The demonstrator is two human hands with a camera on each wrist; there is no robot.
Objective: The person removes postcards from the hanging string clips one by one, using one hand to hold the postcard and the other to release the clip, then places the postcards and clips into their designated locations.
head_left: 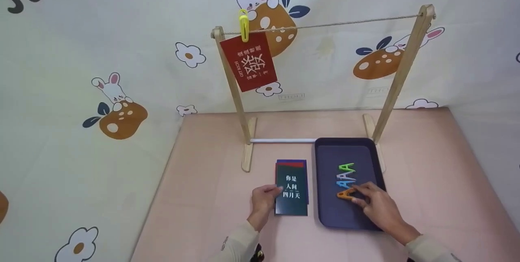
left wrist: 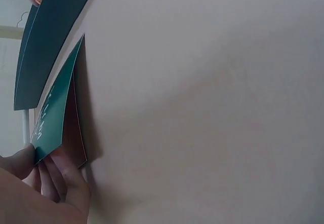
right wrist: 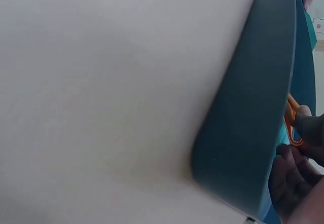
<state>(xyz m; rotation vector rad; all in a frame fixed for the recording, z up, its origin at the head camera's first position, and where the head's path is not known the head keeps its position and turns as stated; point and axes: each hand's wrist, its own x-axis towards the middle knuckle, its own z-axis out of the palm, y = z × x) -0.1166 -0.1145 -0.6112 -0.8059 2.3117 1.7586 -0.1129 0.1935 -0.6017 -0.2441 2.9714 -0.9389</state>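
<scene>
My left hand (head_left: pixel 264 203) pinches the left edge of a dark green card (head_left: pixel 291 207) with white lettering, thumb on top and fingers beneath. In the left wrist view the held edge of the green card (left wrist: pixel 55 120) is lifted at a slant above a reddish card (left wrist: pixel 74 140) under it. My right hand (head_left: pixel 382 209) reaches into the dark blue tray (head_left: pixel 328 213) and pinches an orange clothespin (head_left: pixel 344 194) between thumb and fingers. Beyond it in the tray lie a blue clothespin (head_left: pixel 345 183), a pale one and a green clothespin (head_left: pixel 346 167) in a row.
Behind stands a wooden rack with a left post (head_left: pixel 235 95), a right post (head_left: pixel 400 83) and a cord (head_left: pixel 337 24) between them. A yellow clothespin (head_left: pixel 244 28) holds a red card (head_left: pixel 254 77) on the cord. A white bar (head_left: pixel 284 140) runs low behind the cards.
</scene>
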